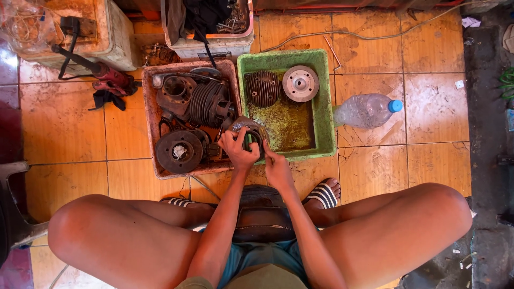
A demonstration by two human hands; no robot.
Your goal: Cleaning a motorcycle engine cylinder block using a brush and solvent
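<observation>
Hands: both clamped on one greasy metal engine part (247, 134), left hand (236, 151) over its top, right hand (277, 170) under the near edge, held above the seam between two trays. Looks heavy, stiff and oily, so I'd grip the rim, not the slick faces. Count: one brown tray (151, 123), one green tray (324, 107), two finned cylinders, one plastic bottle (367, 111).
</observation>
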